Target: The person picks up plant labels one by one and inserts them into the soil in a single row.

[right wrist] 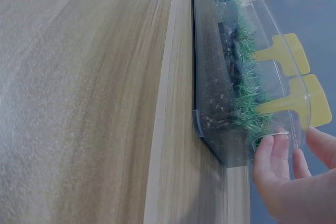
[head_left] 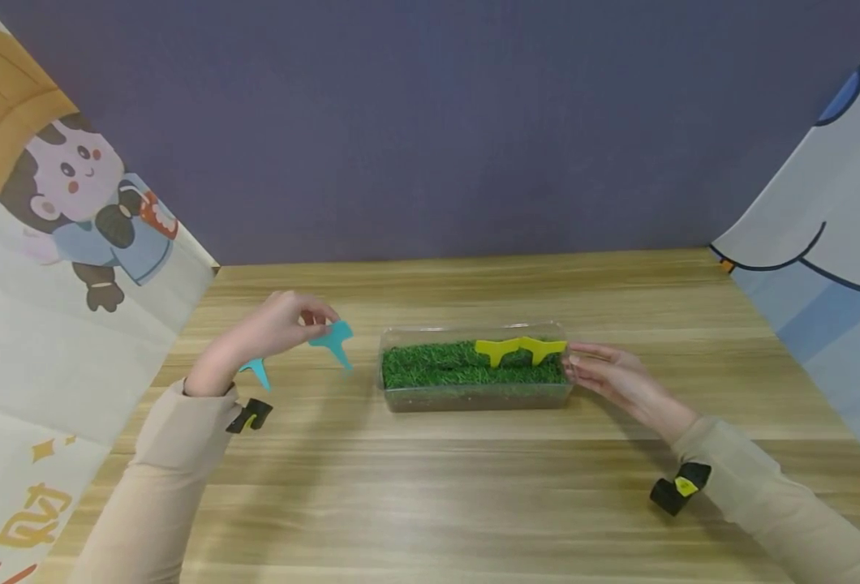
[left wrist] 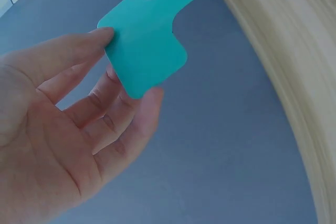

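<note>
Pinches teal T-shaped plant label (head_left: 338, 338) w/ L hand (head_left: 280, 324) by its head, L of grass planter box (head_left: 477, 399), prob. leaving stem free. Grips box's R end w/ R hand (head_left: 625, 384), apparently for steadiness, nr 2 yellow plant labels (head_left: 498, 349) standing inside.

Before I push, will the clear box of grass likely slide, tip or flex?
The clear box would probably slide rather than tip: it sits long and low on the table. Its thin, see-through walls may flex if squeezed. The yellow tags, stuck narrow end down in the grass, might wobble.
</note>
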A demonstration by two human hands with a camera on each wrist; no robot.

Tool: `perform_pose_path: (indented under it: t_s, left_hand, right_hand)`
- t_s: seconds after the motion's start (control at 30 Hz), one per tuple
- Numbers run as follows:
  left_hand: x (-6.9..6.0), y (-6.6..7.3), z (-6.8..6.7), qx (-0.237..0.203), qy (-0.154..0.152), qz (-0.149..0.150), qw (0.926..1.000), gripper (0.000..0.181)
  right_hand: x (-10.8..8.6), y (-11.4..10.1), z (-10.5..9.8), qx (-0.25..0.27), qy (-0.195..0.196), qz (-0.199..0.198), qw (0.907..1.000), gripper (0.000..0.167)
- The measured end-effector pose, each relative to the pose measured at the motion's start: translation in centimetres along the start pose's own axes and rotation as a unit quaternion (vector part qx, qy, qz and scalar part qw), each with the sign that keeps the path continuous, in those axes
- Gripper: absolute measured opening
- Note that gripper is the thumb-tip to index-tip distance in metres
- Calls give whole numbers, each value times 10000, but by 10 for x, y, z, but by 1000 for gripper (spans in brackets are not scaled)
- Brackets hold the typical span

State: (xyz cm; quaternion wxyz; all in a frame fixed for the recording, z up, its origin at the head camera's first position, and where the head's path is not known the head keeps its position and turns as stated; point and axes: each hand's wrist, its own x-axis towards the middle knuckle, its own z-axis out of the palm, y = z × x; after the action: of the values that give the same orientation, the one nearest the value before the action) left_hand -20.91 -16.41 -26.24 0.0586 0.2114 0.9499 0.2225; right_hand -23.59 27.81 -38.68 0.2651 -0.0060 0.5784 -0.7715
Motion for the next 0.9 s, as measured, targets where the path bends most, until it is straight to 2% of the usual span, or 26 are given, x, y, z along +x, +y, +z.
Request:
perform_pose_path:
  t_s: [0.13, 0.27, 0.43, 0.67, 0.8, 0.9]
  left_hand:
    - [7, 10, -2, 30, -32, -14, 10000, 19]
    - [15, 17, -1, 53, -51, 12, 10000, 20]
    - [26, 26, 2, 52, 19, 217, 9997, 19]
    - [40, 38, 10, 81, -26, 514, 9986, 19]
    - [47, 45, 14, 92, -47, 682, 9976, 18]
    - [52, 51, 17, 119, -78, 764, 9970, 18]
  right_hand:
    - [0, 0, 0, -83, -22, 8, 10000, 52]
    - [-1, 0, -1, -156, -67, -14, 9999, 55]
    - [0, 0, 0, -188, -42, -17, 9998, 49]
    - [-1, 0, -1, -193, -57, -37, 9998, 55]
    - [-1, 0, -1, -164, -65, -52, 9998, 50]
    - [0, 1, -1, -133, -88, -73, 9998, 39]
